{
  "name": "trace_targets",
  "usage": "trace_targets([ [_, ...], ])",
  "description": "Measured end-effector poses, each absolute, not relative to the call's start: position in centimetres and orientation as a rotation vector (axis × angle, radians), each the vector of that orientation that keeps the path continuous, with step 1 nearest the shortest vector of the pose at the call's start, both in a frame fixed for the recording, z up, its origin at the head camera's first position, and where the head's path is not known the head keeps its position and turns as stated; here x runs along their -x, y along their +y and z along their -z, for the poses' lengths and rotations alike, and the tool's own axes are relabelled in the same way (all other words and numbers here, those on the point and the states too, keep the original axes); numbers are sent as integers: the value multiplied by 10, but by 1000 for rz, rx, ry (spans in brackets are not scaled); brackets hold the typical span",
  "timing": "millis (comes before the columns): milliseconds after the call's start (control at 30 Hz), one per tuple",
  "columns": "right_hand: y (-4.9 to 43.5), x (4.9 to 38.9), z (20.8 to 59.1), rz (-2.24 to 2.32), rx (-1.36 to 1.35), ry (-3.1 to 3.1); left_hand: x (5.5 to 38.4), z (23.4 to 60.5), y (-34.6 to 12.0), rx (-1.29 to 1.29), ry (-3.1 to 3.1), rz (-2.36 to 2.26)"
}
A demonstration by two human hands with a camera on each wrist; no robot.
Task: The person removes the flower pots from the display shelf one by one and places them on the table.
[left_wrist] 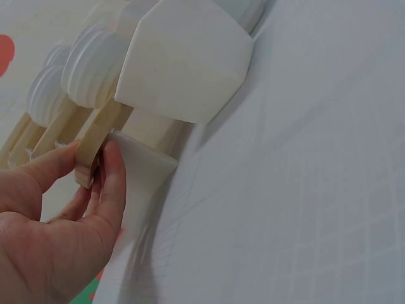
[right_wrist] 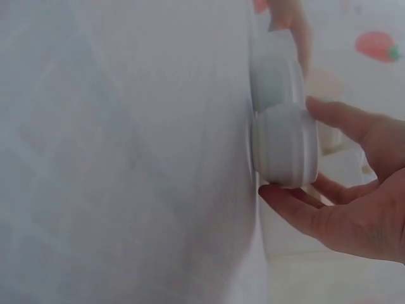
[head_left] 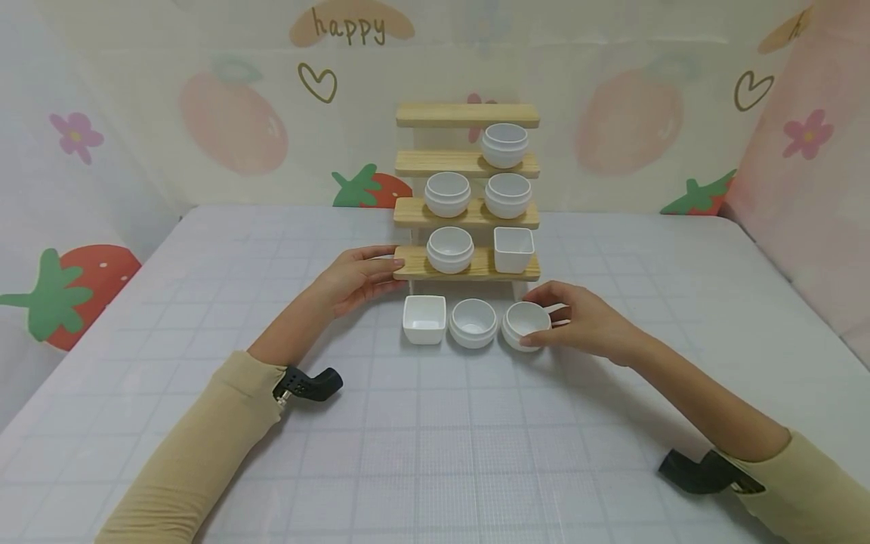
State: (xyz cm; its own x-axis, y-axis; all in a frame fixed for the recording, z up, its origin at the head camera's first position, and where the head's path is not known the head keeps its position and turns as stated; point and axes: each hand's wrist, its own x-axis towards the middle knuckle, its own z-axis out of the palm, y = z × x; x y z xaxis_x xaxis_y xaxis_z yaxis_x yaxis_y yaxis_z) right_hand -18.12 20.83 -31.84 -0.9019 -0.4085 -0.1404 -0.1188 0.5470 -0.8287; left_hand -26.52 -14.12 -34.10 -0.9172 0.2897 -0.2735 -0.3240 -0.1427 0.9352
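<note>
My left hand point(head_left: 362, 278) pinches the left end of the lowest wooden shelf point(head_left: 414, 266) on a tiered stand; in the left wrist view the thumb lies over the board and fingers sit beneath. On the right, my right hand point(head_left: 587, 321) holds a round white bowl point(head_left: 526, 321) by its sides, thumb at the front and fingers behind. That bowl point(right_wrist: 285, 145) stands at the tabletop in the right wrist view. Left of it are another round white bowl point(head_left: 473, 323) and a square white bowl point(head_left: 424, 320), lined up before the stand.
Above, the stand's shelves carry a round bowl point(head_left: 450, 250), a square bowl point(head_left: 513, 249) and several more round bowls higher up. The top board point(head_left: 467, 115) bears nothing. A printed cloth point(head_left: 476, 45) hangs behind the checked white table point(head_left: 435, 453).
</note>
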Motion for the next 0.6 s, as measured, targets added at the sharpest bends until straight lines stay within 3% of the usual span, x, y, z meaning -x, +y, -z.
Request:
trace_targets([
  [600, 216, 187, 300, 1236, 483, 2455, 265, 342, -142, 26, 1742, -2112],
])
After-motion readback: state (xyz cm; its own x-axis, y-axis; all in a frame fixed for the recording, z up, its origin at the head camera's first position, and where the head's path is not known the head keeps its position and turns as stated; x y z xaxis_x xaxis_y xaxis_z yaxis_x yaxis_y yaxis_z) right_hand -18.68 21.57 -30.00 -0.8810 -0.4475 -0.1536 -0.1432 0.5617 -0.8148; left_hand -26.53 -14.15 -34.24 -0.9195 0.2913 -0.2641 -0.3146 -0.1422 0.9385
